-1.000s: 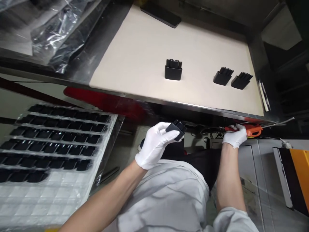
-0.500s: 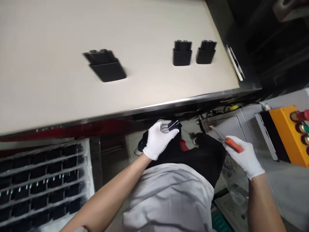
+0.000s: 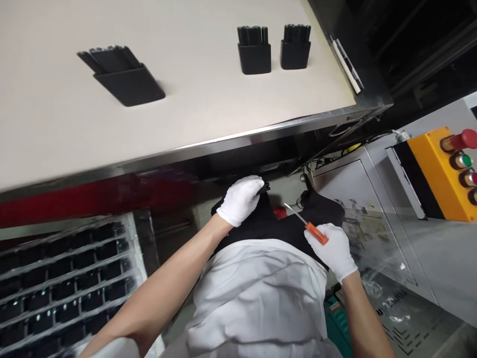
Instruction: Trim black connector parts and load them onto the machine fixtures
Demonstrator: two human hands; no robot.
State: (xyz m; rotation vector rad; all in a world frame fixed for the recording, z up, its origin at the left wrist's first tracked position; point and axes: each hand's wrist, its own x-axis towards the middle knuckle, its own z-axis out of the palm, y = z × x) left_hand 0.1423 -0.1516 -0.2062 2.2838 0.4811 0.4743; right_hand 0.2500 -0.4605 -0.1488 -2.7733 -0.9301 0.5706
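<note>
My left hand (image 3: 241,199), in a white glove, is closed around a small black part (image 3: 266,186), whose tip shows past the fingers above my lap. Gloved in white too, my right hand (image 3: 333,248) grips a screwdriver (image 3: 316,232) by its orange handle, the metal shaft pointing up and left toward my left hand. Tool and black part are apart. On the table (image 3: 194,104) stand a slanted black holder (image 3: 132,87) with black sticks in it at the left, and two similar holders (image 3: 255,58) (image 3: 295,53) at the right.
A tray (image 3: 137,248) with rows of black pieces lies at the lower left. To the right is a yellow control box (image 3: 441,171) with red and green buttons, beside a grey cabinet (image 3: 346,191). A white strip (image 3: 347,64) lies by the table's right edge.
My right hand has brought the screwdriver left, closer to my left hand. The fingers of my left hand have curled further over the black part. The view has shifted, so the table items appear higher and further left.
</note>
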